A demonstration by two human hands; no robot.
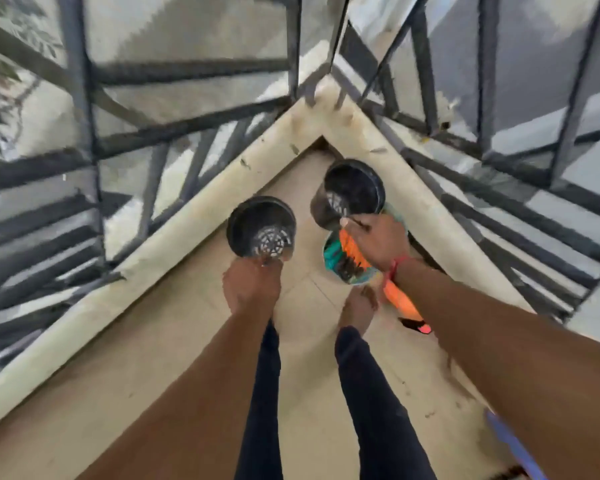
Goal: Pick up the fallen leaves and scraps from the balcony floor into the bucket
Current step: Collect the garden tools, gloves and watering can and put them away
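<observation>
The person stands in the corner of the balcony, where two runs of the low cream curb (174, 233) meet at a point, with the dark metal railing (194, 129) rising from them on both sides. The tiled floor (174, 358) narrows to a wedge towards that corner and widens towards the camera.

The left hand (252, 289) has its fingers curled over the near rim of a black plastic pot (261, 227), held above the floor close to the left curb. The right hand (378, 240) pinches the near rim of a second black pot (352, 188), which tilts and sits nearer the corner. The two pots are apart, with bare floor showing between them.

The teal bucket (327, 252) stands on the floor just below the right hand, close against the right curb, with orange and teal things inside. An orange handle (400, 301) sticks out from under the right wrist, just beside the right bare foot (359, 306).

A few small dark scraps (430, 414) lie on the floor to the right, and more specks sit on top of the left curb; blur hides what they are. A blue object (513, 445) shows at the lower right edge.
</observation>
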